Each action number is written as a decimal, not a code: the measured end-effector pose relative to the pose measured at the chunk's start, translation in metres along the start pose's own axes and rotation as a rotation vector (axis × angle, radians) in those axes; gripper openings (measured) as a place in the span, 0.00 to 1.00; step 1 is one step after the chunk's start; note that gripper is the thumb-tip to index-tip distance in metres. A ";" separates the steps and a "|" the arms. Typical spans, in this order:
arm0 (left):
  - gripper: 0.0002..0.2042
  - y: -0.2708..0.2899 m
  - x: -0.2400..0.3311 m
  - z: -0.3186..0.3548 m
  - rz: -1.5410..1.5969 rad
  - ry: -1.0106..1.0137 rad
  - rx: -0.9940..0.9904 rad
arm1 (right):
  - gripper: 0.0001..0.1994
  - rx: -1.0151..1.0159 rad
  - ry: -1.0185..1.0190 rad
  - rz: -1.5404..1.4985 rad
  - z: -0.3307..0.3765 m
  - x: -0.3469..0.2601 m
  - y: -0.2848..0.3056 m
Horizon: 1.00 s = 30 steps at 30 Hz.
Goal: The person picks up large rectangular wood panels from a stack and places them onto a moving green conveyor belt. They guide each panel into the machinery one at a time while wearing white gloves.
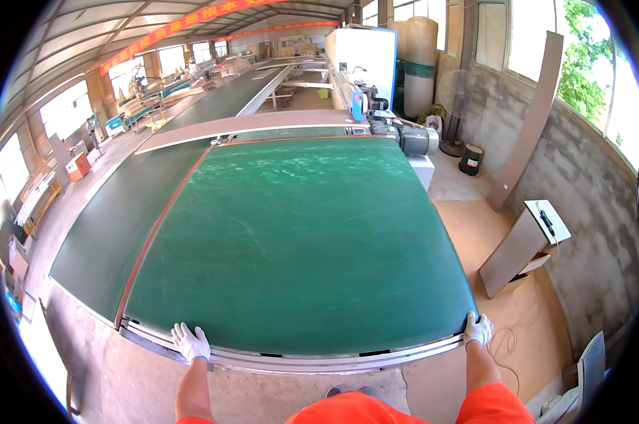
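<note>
A wide green conveyor belt stretches out in front of me, with a metal rail along its near edge. My left hand, in a white glove, lies on the belt's near edge toward the left, fingers spread. At the near right corner rests my right hand, also gloved, its fingers apart against the belt's edge. Neither hand holds anything. Past the belt's far end, a long brown panel with a pale edge lies across the line, out of reach of both hands.
A darker belt runs along the left, beyond a reddish-brown strip. An electric motor sits at the far right corner. To the right stand a small cabinet, a black bucket and a tall board leaning on the wall.
</note>
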<state>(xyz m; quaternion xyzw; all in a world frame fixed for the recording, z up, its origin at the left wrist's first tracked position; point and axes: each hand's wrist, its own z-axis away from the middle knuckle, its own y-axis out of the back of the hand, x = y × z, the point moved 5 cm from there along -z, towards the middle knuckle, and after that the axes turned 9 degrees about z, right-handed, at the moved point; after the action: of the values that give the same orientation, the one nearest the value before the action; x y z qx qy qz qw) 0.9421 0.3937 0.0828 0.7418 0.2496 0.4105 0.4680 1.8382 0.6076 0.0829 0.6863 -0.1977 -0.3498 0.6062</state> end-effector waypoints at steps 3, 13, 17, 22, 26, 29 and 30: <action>0.33 0.000 -0.001 -0.001 0.009 0.010 -0.009 | 0.34 -0.004 -0.001 -0.008 0.001 0.000 0.000; 0.34 0.008 0.008 0.000 0.024 0.026 -0.009 | 0.34 0.025 0.020 -0.007 -0.003 0.005 -0.006; 0.34 0.012 0.015 0.001 0.025 0.050 -0.030 | 0.33 0.031 0.024 0.015 -0.004 0.006 -0.007; 0.34 0.012 0.009 0.001 0.018 0.060 -0.024 | 0.32 0.068 0.043 -0.015 -0.002 0.002 -0.007; 0.34 0.008 0.010 0.001 0.033 0.048 -0.021 | 0.32 0.055 0.046 -0.004 -0.006 0.006 -0.007; 0.34 0.009 0.011 0.001 0.038 0.035 -0.019 | 0.32 0.099 0.029 -0.006 -0.008 0.004 -0.013; 0.34 0.010 0.010 0.001 0.030 0.034 -0.020 | 0.31 0.079 0.025 -0.004 -0.008 0.005 -0.012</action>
<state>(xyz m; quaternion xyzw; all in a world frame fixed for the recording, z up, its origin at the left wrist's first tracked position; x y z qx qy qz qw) 0.9480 0.3962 0.0954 0.7337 0.2420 0.4325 0.4649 1.8458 0.6118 0.0698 0.7146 -0.2022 -0.3342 0.5804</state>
